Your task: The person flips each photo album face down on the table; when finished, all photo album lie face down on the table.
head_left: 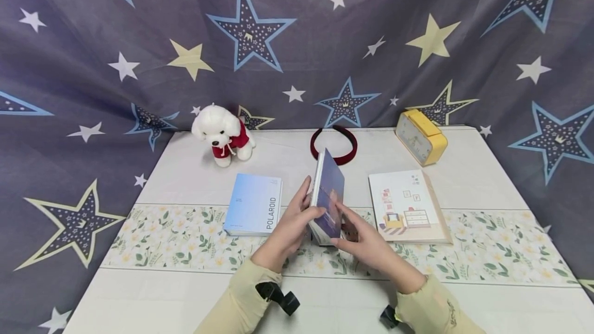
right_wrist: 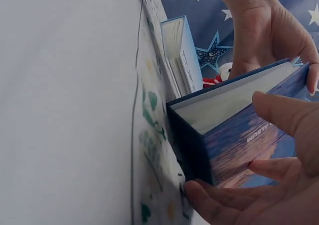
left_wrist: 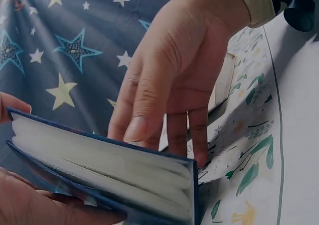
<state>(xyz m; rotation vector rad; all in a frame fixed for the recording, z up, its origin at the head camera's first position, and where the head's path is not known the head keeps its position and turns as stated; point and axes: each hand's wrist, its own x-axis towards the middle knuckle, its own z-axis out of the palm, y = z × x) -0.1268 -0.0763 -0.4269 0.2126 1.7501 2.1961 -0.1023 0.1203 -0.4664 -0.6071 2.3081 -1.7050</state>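
A blue photo album (head_left: 330, 195) stands tilted on edge above the floral strip, its white page edges facing up in the left wrist view. My left hand (head_left: 291, 223) grips its left side, thumb on one cover and fingers spread along the other. Fairly straight, the fingers of my right hand (head_left: 366, 244) rest against the printed cover (right_wrist: 259, 148), with the thumb by the lower corner. A pale blue album (head_left: 254, 204) marked POLAROID lies left of my hands. To their right lies a white album (head_left: 408, 207) with a drawn room on it.
Behind the hands lies a dark red headband (head_left: 348, 159). A white plush dog (head_left: 217, 125) in red sits at the back left, and a yellow alarm clock (head_left: 422, 137) stands at the back right. A starry curtain (head_left: 297, 55) hangs along the table's far edge.
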